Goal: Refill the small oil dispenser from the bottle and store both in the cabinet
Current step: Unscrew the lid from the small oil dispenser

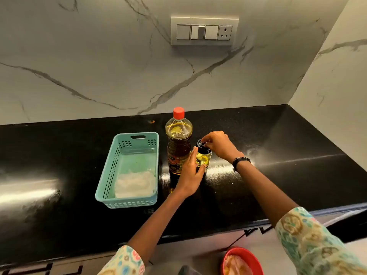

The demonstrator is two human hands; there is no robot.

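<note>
A tall plastic oil bottle (178, 143) with a red cap stands upright on the black counter (278, 155), holding amber oil. Just right of it stands the small glass oil dispenser (204, 159) with a black top and a little yellow oil inside. My left hand (191, 173) wraps around the dispenser's glass body from the left. My right hand (218, 144) comes in from the right, its fingertips pinched on the dispenser's black lid (202, 148). Part of the dispenser is hidden behind my fingers.
A teal plastic basket (111, 175) with a white cloth inside sits left of the bottle. Marble walls close the back and right, with a switch panel (204, 30) above. A red bowl (243, 261) sits low, below the counter's front edge.
</note>
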